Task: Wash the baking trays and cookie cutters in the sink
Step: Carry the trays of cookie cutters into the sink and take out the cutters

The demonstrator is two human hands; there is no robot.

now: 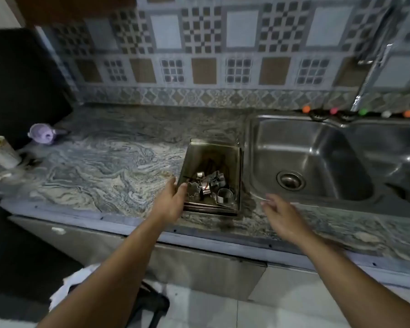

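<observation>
Both hands reach toward the stacked baking trays standing on the counter just left of the sink. At the stack's near left corner, the left hand touches the rim with thumb and fingers; whether it truly grips is unclear. Spread loosely and holding nothing, the right hand hovers near the stack's right side. Cookie cutters lie heaped in the top tray. Judging by the dry, bare basin, washing has not begun; everything remains to be done.

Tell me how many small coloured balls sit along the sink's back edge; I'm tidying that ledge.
5, in a row behind the sink: orange, pink, green, white, orange. More may lie beyond the frame's right edge.
</observation>
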